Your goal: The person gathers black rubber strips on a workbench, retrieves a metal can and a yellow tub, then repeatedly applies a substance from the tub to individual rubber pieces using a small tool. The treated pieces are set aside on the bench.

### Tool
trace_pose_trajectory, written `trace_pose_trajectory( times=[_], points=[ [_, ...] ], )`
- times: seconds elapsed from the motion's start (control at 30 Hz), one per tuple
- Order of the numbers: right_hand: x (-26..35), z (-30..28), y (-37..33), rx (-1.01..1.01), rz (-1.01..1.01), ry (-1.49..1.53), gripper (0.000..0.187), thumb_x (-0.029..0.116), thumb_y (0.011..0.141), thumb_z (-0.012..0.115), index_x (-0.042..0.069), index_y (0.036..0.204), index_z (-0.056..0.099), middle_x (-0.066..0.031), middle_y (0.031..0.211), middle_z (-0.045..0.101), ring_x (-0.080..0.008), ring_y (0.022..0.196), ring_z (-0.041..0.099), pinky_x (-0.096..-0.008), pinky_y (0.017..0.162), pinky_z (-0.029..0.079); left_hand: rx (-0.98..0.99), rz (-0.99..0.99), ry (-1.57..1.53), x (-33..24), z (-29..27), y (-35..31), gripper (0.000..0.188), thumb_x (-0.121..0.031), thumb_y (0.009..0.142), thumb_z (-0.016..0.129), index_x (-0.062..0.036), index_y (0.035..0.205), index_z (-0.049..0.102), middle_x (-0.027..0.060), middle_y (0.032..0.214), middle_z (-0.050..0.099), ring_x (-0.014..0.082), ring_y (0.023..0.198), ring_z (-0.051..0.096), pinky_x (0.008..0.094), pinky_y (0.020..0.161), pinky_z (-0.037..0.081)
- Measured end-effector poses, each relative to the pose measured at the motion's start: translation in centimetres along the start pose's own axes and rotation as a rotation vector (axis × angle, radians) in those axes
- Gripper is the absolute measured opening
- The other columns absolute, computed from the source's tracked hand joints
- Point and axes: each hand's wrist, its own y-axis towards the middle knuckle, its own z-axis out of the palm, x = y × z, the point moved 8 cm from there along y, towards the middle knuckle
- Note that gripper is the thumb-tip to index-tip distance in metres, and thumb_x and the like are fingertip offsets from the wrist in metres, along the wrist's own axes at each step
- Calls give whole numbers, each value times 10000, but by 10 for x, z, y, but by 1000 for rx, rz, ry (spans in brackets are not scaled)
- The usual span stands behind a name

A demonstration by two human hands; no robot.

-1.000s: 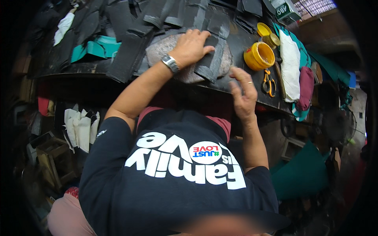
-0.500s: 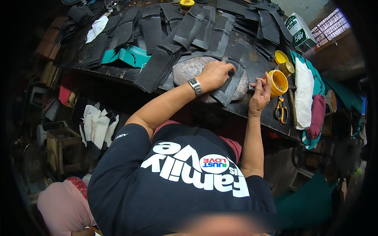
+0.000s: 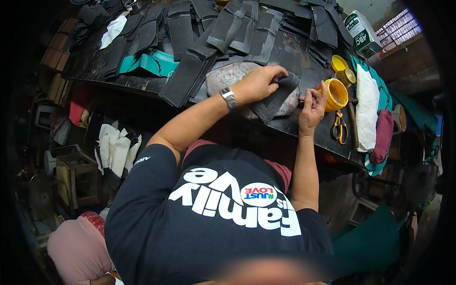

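Observation:
My left hand [image 3: 259, 86], with a metal-banded watch on its wrist, pinches the upper end of a black flat strip [image 3: 275, 100]. That strip lies across a rounded grey stone slab [image 3: 227, 78] near the table's front edge, its upper end raised. My right hand [image 3: 312, 111] is beside the slab's right end, fingers curled together next to an open yellow pot [image 3: 336, 94]. Whatever the right fingers hold, if anything, is too small to make out. Orange-handled pliers or cutters [image 3: 339, 129] lie just right of that hand.
Stacked black strips [image 3: 180, 35] cover the table's far side, with a teal piece [image 3: 149, 63] at left. A yellow lid [image 3: 339, 62], small jar [image 3: 346, 77], hammer [image 3: 352, 121] and white cloth [image 3: 366, 109] line the right. A person in pink [image 3: 76, 247] is at lower left.
My left hand has drawn the strip's upper end up and toward me, so it bends over the slab. My right hand has stayed almost in place by the pot.

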Motion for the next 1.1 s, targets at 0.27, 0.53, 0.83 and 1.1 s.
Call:
trace_pose_trajectory(
  times=[0.27, 0.53, 0.83, 1.1],
  points=[
    [-4, 0, 2, 10, 49, 9, 605, 37, 990, 601, 90, 1533, 339, -73, 1052, 593, -72, 810, 574, -230, 741, 534, -270, 309, -448, 1, -199, 117, 405, -75, 826, 719, -37, 1222, 645, 25, 980, 696, 164, 919, 634, 325, 847, 529],
    [-8, 0, 2, -2, 63, -13, 639, 33, 975, 621, 92, 1539, 325, -69, 1035, 589, -61, 801, 560, -208, 723, 499, -773, 314, -371, 135, -300, 107, 415, -14, 860, 714, -31, 1267, 635, 72, 1165, 673, 163, 1068, 619, 306, 946, 504],
    [-13, 1, 4, 38, 73, -65, 661, 21, 955, 632, 88, 1539, 328, -64, 1030, 588, -67, 807, 548, -207, 752, 480, -511, -212, 128, 242, -238, 28, 423, -103, 865, 781, -85, 1275, 679, 63, 1143, 700, 149, 1063, 648, 283, 911, 533],
    [-12, 2, 2, 66, 64, -108, 680, 31, 949, 643, 87, 1546, 324, -73, 1043, 590, -72, 814, 547, -220, 792, 483, -340, -99, -907, 211, -279, 69, 478, 46, 833, 695, 10, 1302, 611, 69, 1232, 665, 182, 1094, 634, 293, 967, 513]
  ],
)
